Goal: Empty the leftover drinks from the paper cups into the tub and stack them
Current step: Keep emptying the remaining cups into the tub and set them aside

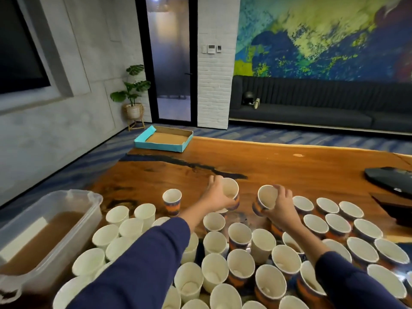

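Note:
Several paper cups (240, 262) with orange and blue sides crowd the near part of the wooden table (289, 170). My left hand (217, 196) grips one cup (230, 189) at the far edge of the crowd, tilted toward me. My right hand (282, 205) grips a second cup (265, 198) just to the right, also tilted. Both cups are lifted a little above the others. A clear plastic tub (93, 210) holding brown liquid stands at the near left. A single cup (172, 201) stands apart, left of my left hand.
A shallow teal cardboard box (163, 146) lies at the table's far left end. A black flat object (392, 179) sits at the right edge. Beyond the table are a dark sofa (323, 108), a glass door and a potted plant (133, 94).

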Tool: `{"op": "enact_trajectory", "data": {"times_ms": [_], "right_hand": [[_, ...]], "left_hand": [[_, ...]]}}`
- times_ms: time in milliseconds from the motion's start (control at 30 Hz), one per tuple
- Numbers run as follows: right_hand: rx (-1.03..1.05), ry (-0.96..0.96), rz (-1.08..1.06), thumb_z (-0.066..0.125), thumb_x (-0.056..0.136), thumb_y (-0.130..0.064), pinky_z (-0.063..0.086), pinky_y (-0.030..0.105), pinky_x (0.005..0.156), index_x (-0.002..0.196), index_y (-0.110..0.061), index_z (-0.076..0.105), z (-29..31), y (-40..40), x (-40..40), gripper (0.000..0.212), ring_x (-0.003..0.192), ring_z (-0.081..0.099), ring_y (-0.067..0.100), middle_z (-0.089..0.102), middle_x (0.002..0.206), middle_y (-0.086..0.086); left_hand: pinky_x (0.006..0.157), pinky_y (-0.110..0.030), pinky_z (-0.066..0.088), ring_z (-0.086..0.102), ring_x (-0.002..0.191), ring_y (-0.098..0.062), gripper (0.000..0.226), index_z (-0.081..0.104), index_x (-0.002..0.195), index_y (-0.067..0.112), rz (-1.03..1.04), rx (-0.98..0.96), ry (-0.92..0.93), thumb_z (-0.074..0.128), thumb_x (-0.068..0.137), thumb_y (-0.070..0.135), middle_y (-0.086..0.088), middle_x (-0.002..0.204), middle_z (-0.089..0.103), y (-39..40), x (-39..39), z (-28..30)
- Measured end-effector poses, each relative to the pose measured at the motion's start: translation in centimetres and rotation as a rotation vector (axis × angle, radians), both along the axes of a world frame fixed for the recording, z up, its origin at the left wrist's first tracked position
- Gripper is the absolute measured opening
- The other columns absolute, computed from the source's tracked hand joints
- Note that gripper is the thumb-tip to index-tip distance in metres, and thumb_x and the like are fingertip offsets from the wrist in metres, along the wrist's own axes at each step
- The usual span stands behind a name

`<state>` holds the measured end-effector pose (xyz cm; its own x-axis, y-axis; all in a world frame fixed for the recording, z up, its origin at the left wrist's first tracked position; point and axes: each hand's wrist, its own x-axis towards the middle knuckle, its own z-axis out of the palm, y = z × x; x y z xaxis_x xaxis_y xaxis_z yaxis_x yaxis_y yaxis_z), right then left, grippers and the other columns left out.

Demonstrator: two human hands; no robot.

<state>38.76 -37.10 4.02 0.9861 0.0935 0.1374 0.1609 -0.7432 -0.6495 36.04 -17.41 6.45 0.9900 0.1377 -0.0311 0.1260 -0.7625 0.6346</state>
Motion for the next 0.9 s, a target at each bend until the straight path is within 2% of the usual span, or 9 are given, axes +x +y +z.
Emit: {"op": "enact_trajectory", "data": {"times_ms": [200, 333, 400, 500, 667, 767, 900], "right_hand": [[-0.128, 0.043, 0.058, 0.077, 0.077, -0.027, 0.039, 0.037, 0.098, 0.141, -0.009, 0.028, -2.9, -0.7, 3.8, 0.082, 0.121, 0.043, 0.031, 0.035, 0.133, 0.014], [-0.237, 0.055, 0.082, 0.073, 0.080, -0.037, 0.042, 0.035, 0.092, 0.140, -0.014, 0.030, -4.9, -1.1, 5.6, 0.077, 0.118, 0.046, 0.028, 0.038, 0.134, 0.010], [-0.380, 0.036, 0.083, 0.070, 0.080, -0.043, 0.040, 0.034, 0.097, 0.140, -0.016, 0.029, -5.7, -1.4, 6.3, 0.077, 0.124, 0.041, 0.026, 0.037, 0.139, 0.008], [-0.561, 0.011, 0.096, 0.064, 0.082, -0.051, 0.027, 0.033, 0.109, 0.143, -0.019, 0.024, -6.8, -1.8, 7.1, 0.080, 0.134, 0.030, 0.024, 0.031, 0.146, 0.005], [-0.669, 0.031, 0.117, 0.061, 0.084, -0.050, 0.018, 0.037, 0.113, 0.146, -0.021, 0.020, -8.1, -1.8, 7.6, 0.080, 0.139, 0.020, 0.026, 0.023, 0.151, 0.004], [-0.689, 0.030, 0.135, 0.061, 0.085, -0.045, 0.017, 0.039, 0.114, 0.145, -0.020, 0.022, -8.8, -1.6, 7.7, 0.076, 0.139, 0.019, 0.026, 0.022, 0.150, 0.004], [-0.721, 0.036, 0.152, 0.059, 0.085, -0.050, 0.016, 0.039, 0.113, 0.144, -0.021, 0.024, -9.3, -1.5, 7.7, 0.074, 0.139, 0.019, 0.025, 0.024, 0.149, 0.003]], "left_hand": [[0.096, -0.036, 0.034, 0.043, 0.119, -0.032, 0.081, 0.030, 0.136, 0.014, -0.037, 0.135, 0.027, 0.075, 0.075, 0.042, -0.007, 0.132, 0.033, -3.1, 5.1, -2.7], [0.098, -0.038, 0.031, 0.042, 0.120, -0.032, 0.078, 0.029, 0.137, 0.014, -0.071, 0.202, 0.060, 0.072, 0.078, 0.041, -0.006, 0.134, 0.034, -4.6, 7.3, -4.7], [0.101, -0.037, 0.029, 0.040, 0.123, -0.032, 0.079, 0.027, 0.141, 0.014, -0.092, 0.250, 0.054, 0.070, 0.081, 0.039, -0.006, 0.138, 0.034, -5.3, 8.1, -5.5], [0.108, -0.037, 0.022, 0.036, 0.129, -0.028, 0.080, 0.025, 0.143, 0.013, -0.096, 0.365, 0.004, 0.067, 0.083, 0.043, -0.006, 0.142, 0.035, -6.2, 8.9, -6.7], [0.117, -0.039, 0.009, 0.027, 0.138, -0.024, 0.084, 0.022, 0.147, 0.009, -0.136, 0.500, 0.028, 0.062, 0.085, 0.049, -0.008, 0.147, 0.033, -6.3, 9.7, -9.2], [0.118, -0.040, 0.005, 0.020, 0.143, -0.025, 0.091, 0.012, 0.151, 0.006, -0.177, 0.558, 0.083, 0.062, 0.086, 0.046, -0.010, 0.152, 0.025, -6.0, 9.7, -10.2], [0.118, -0.042, 0.000, 0.015, 0.144, -0.027, 0.092, 0.006, 0.151, 0.004, -0.213, 0.623, 0.134, 0.060, 0.088, 0.043, -0.013, 0.154, 0.022, -5.6, 9.4, -10.7]]}}
